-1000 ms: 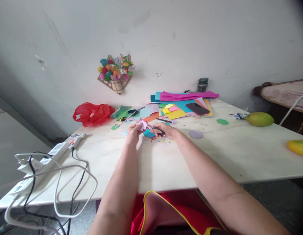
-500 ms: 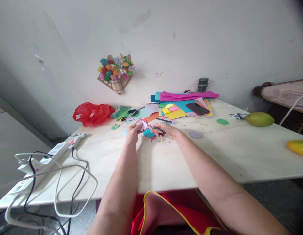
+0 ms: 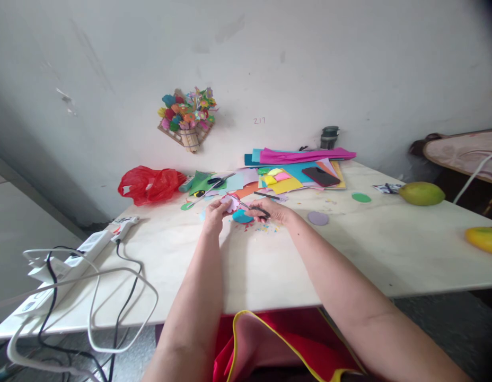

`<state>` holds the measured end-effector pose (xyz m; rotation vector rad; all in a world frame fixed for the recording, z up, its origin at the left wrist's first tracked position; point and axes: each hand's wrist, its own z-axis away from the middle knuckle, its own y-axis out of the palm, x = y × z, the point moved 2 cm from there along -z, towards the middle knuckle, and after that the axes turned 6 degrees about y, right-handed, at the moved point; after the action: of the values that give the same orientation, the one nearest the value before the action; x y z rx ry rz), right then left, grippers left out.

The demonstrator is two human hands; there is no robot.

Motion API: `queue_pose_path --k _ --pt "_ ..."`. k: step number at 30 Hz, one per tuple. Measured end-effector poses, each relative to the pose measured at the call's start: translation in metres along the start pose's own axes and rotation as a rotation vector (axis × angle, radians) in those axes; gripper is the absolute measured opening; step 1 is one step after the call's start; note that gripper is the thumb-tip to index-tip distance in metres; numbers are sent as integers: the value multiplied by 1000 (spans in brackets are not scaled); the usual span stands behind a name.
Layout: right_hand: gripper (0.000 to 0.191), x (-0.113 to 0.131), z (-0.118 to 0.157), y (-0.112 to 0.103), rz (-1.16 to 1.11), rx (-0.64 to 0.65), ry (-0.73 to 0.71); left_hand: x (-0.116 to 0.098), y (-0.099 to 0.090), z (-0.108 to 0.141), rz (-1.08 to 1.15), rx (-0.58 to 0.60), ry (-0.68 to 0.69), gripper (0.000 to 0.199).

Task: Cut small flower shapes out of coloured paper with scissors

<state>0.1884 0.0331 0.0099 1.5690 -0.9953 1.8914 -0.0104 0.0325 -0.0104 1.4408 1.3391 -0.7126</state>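
Observation:
My left hand [image 3: 216, 213] pinches a small stack of lilac and red paper [image 3: 230, 203] with a scalloped edge. In my right hand [image 3: 274, 211] is a pair of black-handled scissors [image 3: 260, 211], whose blades reach left to the paper's edge. Whether the blades are parted is too small to tell. Beneath the scissors a blue paper disc [image 3: 242, 216] lies on the table, with tiny coloured paper scraps [image 3: 265, 228] strewn beside it. A lilac paper disc [image 3: 318, 218] lies to the right of my right hand.
Coloured paper sheets [image 3: 293, 187], a phone [image 3: 321, 176] and a pen [image 3: 268, 196] lie at the back. A red plastic bag [image 3: 150, 184] and a second pair of scissors [image 3: 217, 182] sit left. Power strips [image 3: 81, 254] with cables occupy the left edge; a green mango [image 3: 422, 193] rests right.
Almost nothing differs. Both hands keep the paper and scissors in nearly the same place, with only a slight shift of my left wrist and forearm to the left.

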Motion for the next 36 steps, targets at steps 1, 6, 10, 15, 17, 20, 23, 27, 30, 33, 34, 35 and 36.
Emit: queue_pose_path --k 1,6,10,15,17,20,23,27,30,33,34,35,36 --pt "32 0 0 0 -6 3 3 0 0 0 -1 4 3 40" --pt "33 -2 -2 -1 -15 5 17 0 0 0 -8 7 11 42" --pt "33 -3 -3 -2 -10 -4 22 -1 1 -1 -32 22 6 47" --pt "33 -1 -2 -1 -3 -18 27 -3 4 0 -39 6 14 50" --pt "33 0 -1 -1 -3 -22 35 -4 5 0 -39 3 15 49" --pt "33 1 0 0 1 -20 43 -6 6 1 -42 14 18 49" --pt "34 1 0 0 3 -8 44 -6 7 0 -32 21 33 52" --pt "34 -2 -2 -2 22 -3 35 -4 6 -2 -11 15 48 55" --pt "34 -4 -3 -2 42 -7 40 -3 5 -3 -7 17 45 55" --pt "34 -4 -3 -3 55 -8 39 -4 5 -3 -1 23 39 53" --pt "34 -4 -3 -3 59 -9 37 -4 4 -3 0 25 37 53" --pt "33 -4 -3 -3 64 -11 35 -4 4 -2 -1 29 37 53" --pt "33 -4 -3 -3 70 -14 34 -4 4 -2 -3 32 38 53"
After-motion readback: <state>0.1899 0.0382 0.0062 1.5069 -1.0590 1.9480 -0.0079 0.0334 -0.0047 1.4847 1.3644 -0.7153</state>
